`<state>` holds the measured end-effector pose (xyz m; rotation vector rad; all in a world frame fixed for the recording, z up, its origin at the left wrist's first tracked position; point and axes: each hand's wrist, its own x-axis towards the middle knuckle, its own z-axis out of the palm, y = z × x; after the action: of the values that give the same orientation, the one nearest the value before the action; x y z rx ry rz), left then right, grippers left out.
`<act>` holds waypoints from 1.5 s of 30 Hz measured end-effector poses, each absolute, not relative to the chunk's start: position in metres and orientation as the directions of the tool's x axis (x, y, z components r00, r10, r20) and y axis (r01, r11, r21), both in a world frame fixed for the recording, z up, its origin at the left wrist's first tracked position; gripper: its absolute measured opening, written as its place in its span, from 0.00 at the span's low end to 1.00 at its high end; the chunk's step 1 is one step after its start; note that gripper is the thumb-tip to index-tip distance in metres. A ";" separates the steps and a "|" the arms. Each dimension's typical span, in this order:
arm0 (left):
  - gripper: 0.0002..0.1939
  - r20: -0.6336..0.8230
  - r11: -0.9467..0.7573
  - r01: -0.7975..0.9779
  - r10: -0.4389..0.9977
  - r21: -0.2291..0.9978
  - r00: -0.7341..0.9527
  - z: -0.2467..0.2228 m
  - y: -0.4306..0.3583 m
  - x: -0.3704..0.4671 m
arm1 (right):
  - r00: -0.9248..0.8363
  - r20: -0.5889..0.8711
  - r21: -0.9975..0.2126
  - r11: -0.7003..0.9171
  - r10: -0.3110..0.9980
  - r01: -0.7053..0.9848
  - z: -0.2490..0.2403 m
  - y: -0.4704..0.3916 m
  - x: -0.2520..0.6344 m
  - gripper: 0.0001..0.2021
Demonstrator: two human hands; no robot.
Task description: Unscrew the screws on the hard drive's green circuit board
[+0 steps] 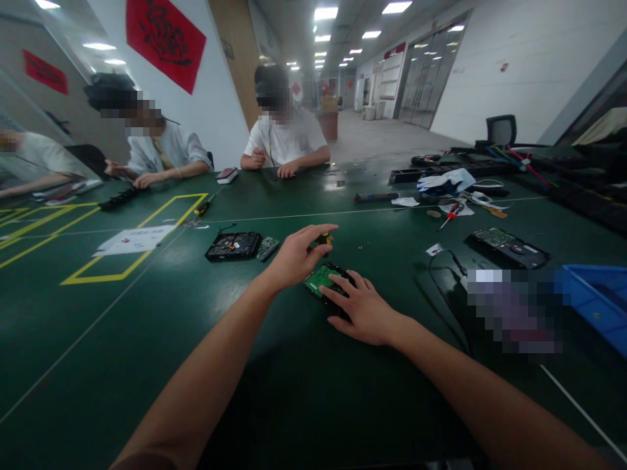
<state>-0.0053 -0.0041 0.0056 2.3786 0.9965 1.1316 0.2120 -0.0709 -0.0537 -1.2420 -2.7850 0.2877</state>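
Observation:
My left hand (296,256) is closed round a short yellow-and-black screwdriver (326,240), with the index finger stretched over its top and the thumb at its side. The screwdriver stands roughly upright above the far edge of a hard drive (323,279). That drive has a black casing and a green circuit board facing up. Over its right part lies my right hand (360,307), fingers spread across the board and casing, thumb near the front edge. Much of the drive is hidden under this hand. The screwdriver's tip cannot be made out.
Left of my hands lie an opened black drive casing (234,246) and a loose circuit board (267,248). Another drive (509,248) and a blue bin (597,300) are to the right. Tools and gloves (447,181) lie farther back. Several people sit across the green table (147,365).

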 end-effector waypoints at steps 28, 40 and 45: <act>0.19 0.539 -0.666 0.344 0.742 0.662 0.399 -0.001 -0.001 -0.005 | -0.668 0.005 -0.216 0.653 0.745 0.726 -0.056 -0.070 0.212 0.34; 0.21 0.514 -0.631 0.315 0.768 0.709 0.382 -0.006 0.000 -0.005 | -0.672 0.012 -0.217 0.658 0.740 0.721 -0.058 -0.070 0.212 0.33; 0.20 0.516 -0.634 0.311 0.765 0.708 0.385 -0.003 -0.001 -0.005 | -0.668 0.028 -0.212 0.657 0.744 0.723 -0.060 -0.070 0.212 0.33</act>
<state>-0.0051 -0.0012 -0.0035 2.1424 0.9220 1.1864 0.2121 -0.0702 -0.0597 -1.2245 -2.7571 0.2788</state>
